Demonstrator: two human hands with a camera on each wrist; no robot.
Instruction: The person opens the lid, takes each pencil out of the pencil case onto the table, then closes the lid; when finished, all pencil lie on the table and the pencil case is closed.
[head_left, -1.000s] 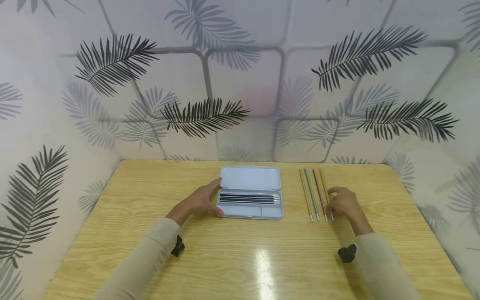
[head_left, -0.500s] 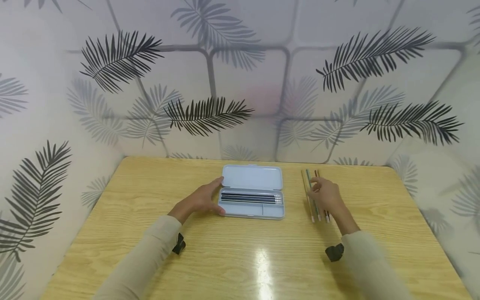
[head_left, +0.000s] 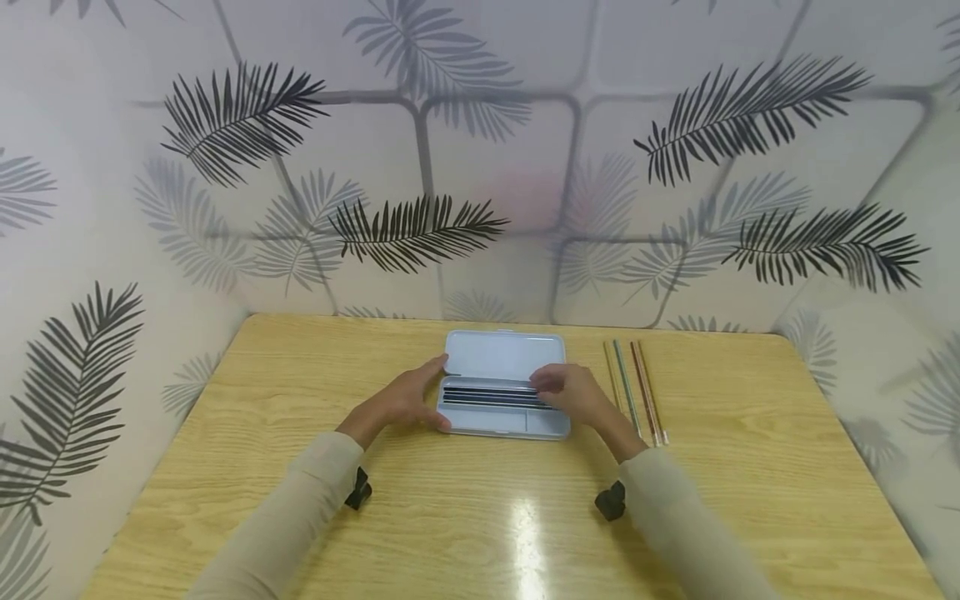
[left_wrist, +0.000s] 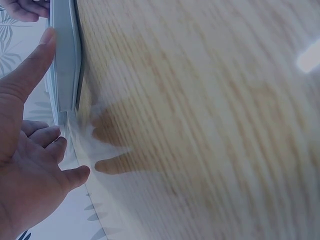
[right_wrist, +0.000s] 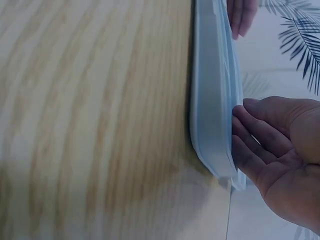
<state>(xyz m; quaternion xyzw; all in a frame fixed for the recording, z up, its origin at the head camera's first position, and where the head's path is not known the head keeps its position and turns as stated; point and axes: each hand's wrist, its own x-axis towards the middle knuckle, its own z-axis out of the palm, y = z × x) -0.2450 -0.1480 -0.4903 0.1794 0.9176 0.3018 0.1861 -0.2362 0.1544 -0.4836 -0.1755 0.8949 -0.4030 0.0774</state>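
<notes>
Head: L hand (head_left: 397, 400) spreading thumb & fingers at L end of pencil case (head_left: 483, 418); R hand (head_left: 576, 392) covering dark pencils' (head_left: 487, 399) R ends inside; 4 loose pencils (head_left: 627, 383) lying on table (head_left: 450, 500), R of case. L wrist: thumb touching case edge. R wrist: fingertips hiding behind rim, can't tell if gripping.

From the head, looks forward and down on the wooden tabletop (head_left: 450, 517); from each wrist, low and close, shares the pencil case (head_left: 480, 419).
</notes>
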